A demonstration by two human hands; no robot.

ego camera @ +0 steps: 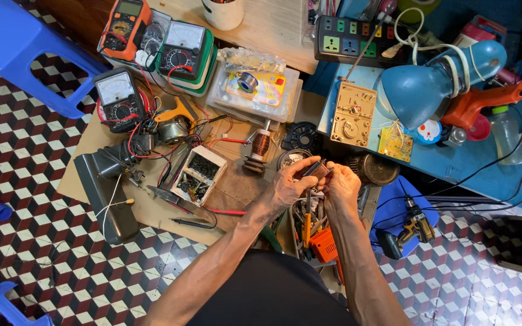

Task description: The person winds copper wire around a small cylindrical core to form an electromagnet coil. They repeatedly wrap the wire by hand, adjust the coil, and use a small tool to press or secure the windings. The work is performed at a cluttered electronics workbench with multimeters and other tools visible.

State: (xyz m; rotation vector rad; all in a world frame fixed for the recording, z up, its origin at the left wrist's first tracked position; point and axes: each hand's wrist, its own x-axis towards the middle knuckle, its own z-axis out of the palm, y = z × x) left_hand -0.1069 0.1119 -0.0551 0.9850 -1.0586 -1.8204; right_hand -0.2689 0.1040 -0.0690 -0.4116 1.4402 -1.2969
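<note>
- My left hand (290, 181) and right hand (341, 186) meet over the middle of the work mat, fingertips turned toward each other.
- Between them I hold a small copper-brown part (316, 169); my left fingers pinch its left end and my right fingers close on its right end, so both grips are pressed together on it.
- The part sits in the air above the open tool tray (309, 223), which lies near me and holds screwdrivers and an orange tool.
- Just left of my left hand, a coil of copper wire (260, 145) stands upright on its bobbin on the brown mat (237, 187).
- Farther left lies a small open box of components (199, 175), with red test leads trailing around it.
- At the far left of the mat sit three meters: a black analogue meter (118, 96), an orange digital meter (125, 27) and a green-edged analogue meter (182, 51).
- To the right of my hands, on the blue table (472, 163), a blue desk lamp (436, 81) leans over a beige plastic plate (353, 113) and a small yellow circuit board (395, 143).
- A cordless drill (407, 232) rests on a blue stool at the near right, well apart from my hands.
</note>
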